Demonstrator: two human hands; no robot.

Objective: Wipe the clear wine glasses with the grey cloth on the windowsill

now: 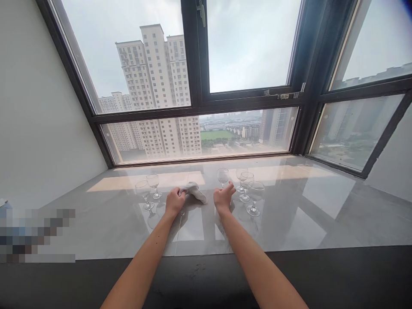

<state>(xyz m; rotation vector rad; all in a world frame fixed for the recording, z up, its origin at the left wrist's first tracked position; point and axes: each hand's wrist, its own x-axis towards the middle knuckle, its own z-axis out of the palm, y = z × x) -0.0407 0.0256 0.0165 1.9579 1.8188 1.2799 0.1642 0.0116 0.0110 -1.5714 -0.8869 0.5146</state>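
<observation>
My left hand (174,201) rests on the glossy stone sill (289,214), closed on the end of a white cloth (195,190) that lies to its right. My right hand (223,198) is closed around the stem of a clear wine glass (222,176) standing upright on the sill. Two more wine glasses (148,189) stand left of my left hand. Three others (249,191) stand in a group just right of my right hand.
A wide black-framed window (196,103) runs along the back of the sill, with a white wall (38,128) at the left. The sill's dark front edge (322,274) lies nearest me. A blurred patch (35,236) covers things at the far left.
</observation>
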